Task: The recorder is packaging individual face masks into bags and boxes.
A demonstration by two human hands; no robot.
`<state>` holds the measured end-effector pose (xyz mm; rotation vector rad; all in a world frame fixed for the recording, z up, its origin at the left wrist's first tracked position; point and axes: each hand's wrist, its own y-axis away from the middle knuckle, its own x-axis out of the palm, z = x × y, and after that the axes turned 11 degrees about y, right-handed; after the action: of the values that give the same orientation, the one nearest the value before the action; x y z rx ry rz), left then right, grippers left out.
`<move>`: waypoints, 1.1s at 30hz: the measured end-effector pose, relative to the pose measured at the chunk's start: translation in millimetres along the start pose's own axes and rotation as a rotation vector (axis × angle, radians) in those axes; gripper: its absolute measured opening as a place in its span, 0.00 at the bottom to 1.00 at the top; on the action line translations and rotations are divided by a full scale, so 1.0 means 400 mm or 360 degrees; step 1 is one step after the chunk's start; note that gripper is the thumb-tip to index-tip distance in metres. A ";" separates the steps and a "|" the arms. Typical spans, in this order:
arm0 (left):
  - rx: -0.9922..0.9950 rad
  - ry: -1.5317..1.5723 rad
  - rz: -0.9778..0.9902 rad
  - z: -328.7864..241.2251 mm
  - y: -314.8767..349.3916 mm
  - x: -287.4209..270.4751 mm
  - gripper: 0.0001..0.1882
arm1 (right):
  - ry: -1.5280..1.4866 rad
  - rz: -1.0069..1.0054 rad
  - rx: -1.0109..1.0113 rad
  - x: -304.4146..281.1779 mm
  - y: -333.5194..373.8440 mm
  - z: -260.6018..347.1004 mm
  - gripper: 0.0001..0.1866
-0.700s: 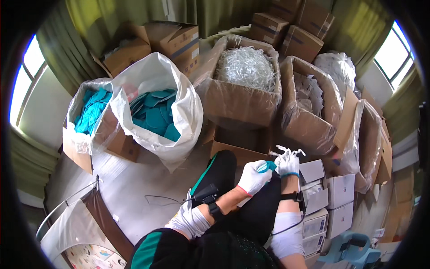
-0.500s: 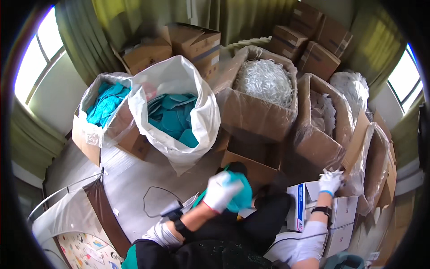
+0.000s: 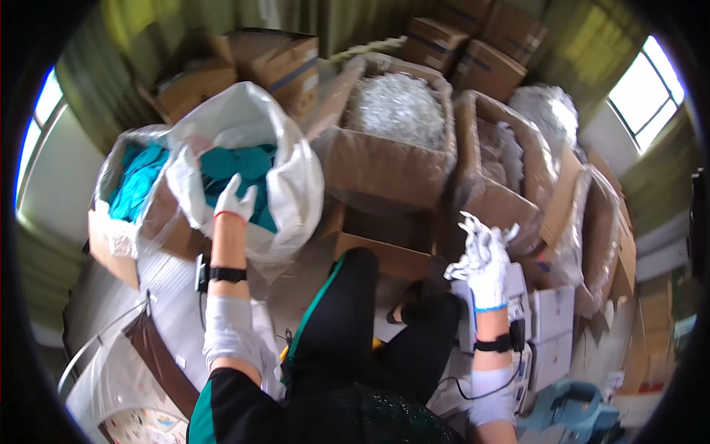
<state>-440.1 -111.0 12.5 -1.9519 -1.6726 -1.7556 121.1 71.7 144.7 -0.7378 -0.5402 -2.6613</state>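
The left hand (image 3: pixel 235 203) is slightly blurred over the teal pieces (image 3: pixel 237 161), and whether its fingertips touch them cannot be told. Those pieces hide the bottom of the white sack (image 3: pixel 299 196), and their lower layers are out of sight. At the right hand (image 3: pixel 488 275), white strips (image 3: pixel 473 240) blur into the pale glove, leaving the grip unclear. Hand and forearm partly cover the white boxes (image 3: pixel 551 311). The lower edge cuts off the blue plastic stool (image 3: pixel 566 405); the top edge crops the stacked cartons (image 3: pixel 433 43).
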 end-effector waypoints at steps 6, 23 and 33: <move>0.0351 -0.0622 0.0302 0.205 0.393 0.094 0.11 | -0.0105 0.0081 0.0106 0.034 0.039 0.050 0.19; 0.1550 -0.1991 0.2415 0.604 0.814 0.157 0.18 | 0.0951 0.0145 -0.0173 0.127 0.169 0.027 0.17; 0.1838 -0.2198 0.2566 0.585 0.818 0.131 0.09 | 0.1609 0.0349 -0.0407 0.110 0.182 0.053 0.15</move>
<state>-63.8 -68.6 157.7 -2.2079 -0.1530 0.9950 123.4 8.0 205.0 0.4971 0.1492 -2.4832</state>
